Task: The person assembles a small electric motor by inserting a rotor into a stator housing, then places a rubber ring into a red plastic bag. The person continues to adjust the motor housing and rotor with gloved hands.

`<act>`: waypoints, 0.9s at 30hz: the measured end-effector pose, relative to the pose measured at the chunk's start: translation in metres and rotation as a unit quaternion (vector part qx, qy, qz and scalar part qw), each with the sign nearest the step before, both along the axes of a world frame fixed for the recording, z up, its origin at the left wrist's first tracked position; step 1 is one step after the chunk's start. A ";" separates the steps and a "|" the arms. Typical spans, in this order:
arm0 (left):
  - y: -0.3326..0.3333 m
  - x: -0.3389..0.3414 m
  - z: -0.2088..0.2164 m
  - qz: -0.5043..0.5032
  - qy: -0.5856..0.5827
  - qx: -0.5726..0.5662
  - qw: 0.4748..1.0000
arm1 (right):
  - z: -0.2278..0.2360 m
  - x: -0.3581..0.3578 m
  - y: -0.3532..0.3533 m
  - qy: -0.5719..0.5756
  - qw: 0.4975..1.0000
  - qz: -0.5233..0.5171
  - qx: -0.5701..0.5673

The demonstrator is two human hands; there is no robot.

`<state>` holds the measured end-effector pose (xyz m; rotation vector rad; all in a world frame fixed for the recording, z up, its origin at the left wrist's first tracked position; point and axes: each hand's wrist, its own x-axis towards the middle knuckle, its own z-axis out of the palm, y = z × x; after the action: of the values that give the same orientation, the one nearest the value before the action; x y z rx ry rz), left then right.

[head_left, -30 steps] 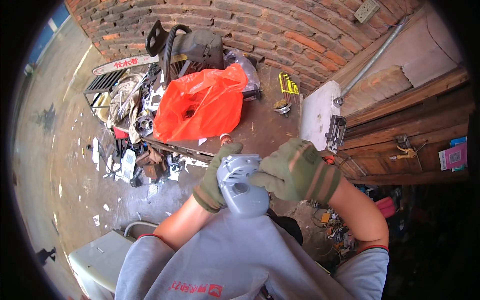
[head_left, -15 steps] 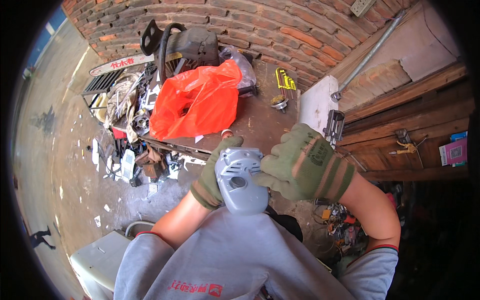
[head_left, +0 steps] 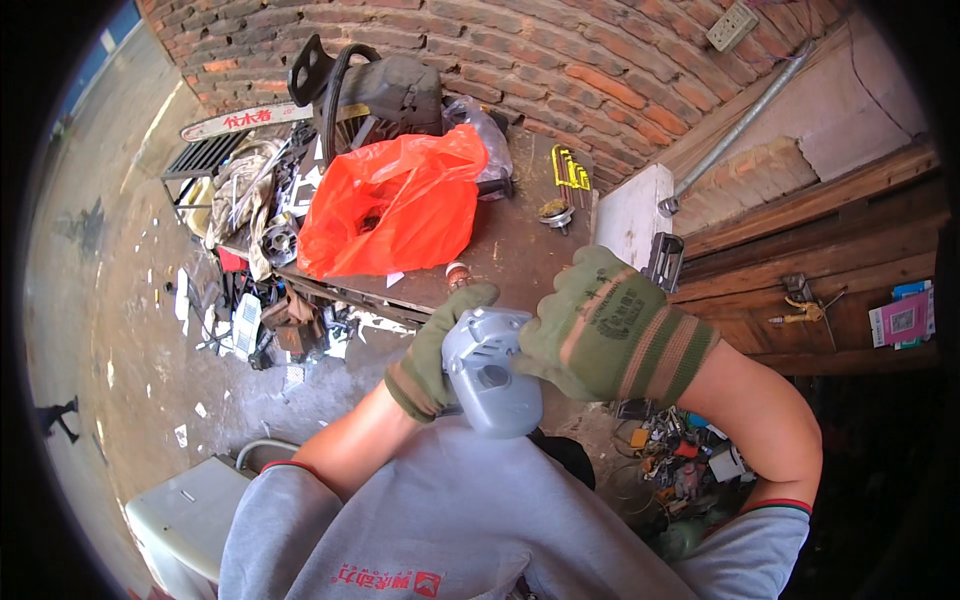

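Note:
Both my hands wear green work gloves with brown bands. My left hand (head_left: 437,350) is closed around the left side of a grey machine cover (head_left: 495,395), which has slots and a round opening. I see the cover held in front of my shirt, at the near edge of the table. My right hand (head_left: 600,330) is curled against the cover's upper right side, knuckles up. Its fingertips are mostly hidden, so whatever they pinch cannot be made out. Just beyond my left hand stands a small reddish-brown object (head_left: 457,275) with a pale band.
On the brown table (head_left: 520,235) lie a red plastic bag (head_left: 395,205), a chainsaw (head_left: 385,95), a yellow-holdered key set (head_left: 571,168) and a small round metal part (head_left: 556,214). Scrap parts (head_left: 285,320) litter the floor at left. More parts (head_left: 685,460) lie at lower right.
The cover and both hands have shifted slightly down and right in the picture, and the view has moved a little. My right hand now sits closer over the cover's slots.

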<state>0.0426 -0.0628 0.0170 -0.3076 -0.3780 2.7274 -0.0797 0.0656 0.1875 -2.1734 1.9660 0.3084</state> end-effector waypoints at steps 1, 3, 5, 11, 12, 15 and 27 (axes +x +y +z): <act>0.000 0.000 -0.004 0.004 -0.007 -0.016 1.000 | -0.001 0.000 -0.002 0.016 1.000 0.017 -0.005; 0.000 0.002 -0.010 0.013 -0.021 -0.047 0.999 | -0.004 -0.001 -0.005 0.048 0.997 0.052 -0.014; -0.001 0.001 -0.009 0.005 0.005 -0.083 0.996 | 0.000 0.000 -0.011 0.072 0.994 0.076 0.002; -0.005 0.002 0.004 0.012 -0.042 -0.102 0.994 | -0.012 0.000 -0.014 0.084 0.992 0.068 -0.061; -0.005 0.006 0.006 0.056 -0.001 -0.091 0.994 | -0.016 0.000 -0.012 0.068 0.993 0.056 -0.081; -0.002 0.010 0.002 0.075 0.078 -0.037 0.993 | -0.021 0.001 -0.005 0.008 0.997 0.044 -0.069; 0.009 0.008 -0.016 0.146 0.040 -0.046 0.987 | -0.040 -0.003 0.002 -0.159 0.970 -0.076 -0.165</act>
<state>0.0503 -0.0541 0.0006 -0.1789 -0.2953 3.0389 -0.0828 0.0672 0.1471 -2.0697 2.0907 -0.3957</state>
